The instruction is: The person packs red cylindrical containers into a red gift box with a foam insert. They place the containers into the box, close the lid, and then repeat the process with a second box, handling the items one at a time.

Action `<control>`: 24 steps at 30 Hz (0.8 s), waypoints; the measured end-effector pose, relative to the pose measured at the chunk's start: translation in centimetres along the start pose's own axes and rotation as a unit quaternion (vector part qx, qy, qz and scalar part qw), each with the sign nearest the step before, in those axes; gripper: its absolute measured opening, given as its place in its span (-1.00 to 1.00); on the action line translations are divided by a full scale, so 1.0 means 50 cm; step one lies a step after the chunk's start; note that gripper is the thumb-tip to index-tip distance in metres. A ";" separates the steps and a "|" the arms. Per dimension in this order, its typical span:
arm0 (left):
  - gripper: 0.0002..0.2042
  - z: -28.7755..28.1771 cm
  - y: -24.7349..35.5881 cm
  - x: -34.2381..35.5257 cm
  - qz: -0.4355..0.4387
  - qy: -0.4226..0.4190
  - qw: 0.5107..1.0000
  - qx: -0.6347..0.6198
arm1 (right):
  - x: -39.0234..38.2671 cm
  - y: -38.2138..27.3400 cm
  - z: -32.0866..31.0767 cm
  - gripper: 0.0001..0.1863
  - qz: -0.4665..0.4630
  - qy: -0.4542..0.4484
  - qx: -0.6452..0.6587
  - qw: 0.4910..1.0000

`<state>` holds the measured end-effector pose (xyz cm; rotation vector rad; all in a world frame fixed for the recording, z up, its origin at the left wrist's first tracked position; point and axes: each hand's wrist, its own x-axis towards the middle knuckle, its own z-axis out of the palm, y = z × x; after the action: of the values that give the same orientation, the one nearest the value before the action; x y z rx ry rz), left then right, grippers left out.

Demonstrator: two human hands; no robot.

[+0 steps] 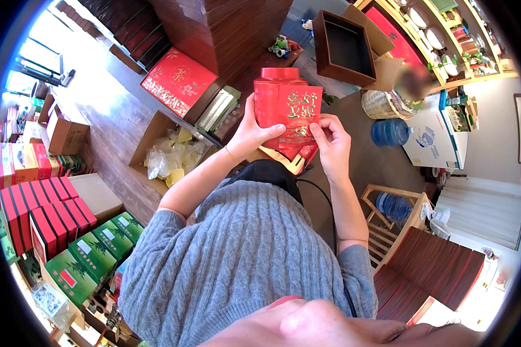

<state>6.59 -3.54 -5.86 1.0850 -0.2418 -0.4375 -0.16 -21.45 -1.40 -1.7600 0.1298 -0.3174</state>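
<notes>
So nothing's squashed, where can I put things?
Wooden floor left of the red floral box and bag-filled brown cardboard box; brownish floor between the blue plastic jug and pale slatted rack. Crowded: left, by green rectangular boxes.

I've got the grey-brown wood-plank floor [113,156] on my feed now, an open tan cardboard box [146,139] sitting right on it.

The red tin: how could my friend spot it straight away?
Find the grey sweater, then look just above it in the picture, at the left hand and right hand. The red tin has a narrower raised lid on top; the red card overlapping it is flat with shiny gold writing.
</notes>
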 end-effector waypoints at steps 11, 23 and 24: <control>-0.13 -0.001 -0.010 -0.001 0.005 0.004 0.997 -0.081 | 0.000 -0.033 0.025 -0.85 -0.013 0.020 0.007 1.000; -0.02 -0.018 -0.049 0.014 0.028 -0.037 0.990 -0.130 | 0.001 -0.079 0.026 -0.48 -0.217 0.088 -0.384 0.893; -0.01 -0.021 -0.053 0.016 0.033 -0.032 0.990 -0.132 | 0.003 -0.084 0.023 -0.43 -0.234 0.095 -0.416 0.873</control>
<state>7.11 -4.09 -8.71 0.8019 -0.2681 -0.4314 -0.04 -19.50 2.49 -2.6153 -0.0385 -0.8893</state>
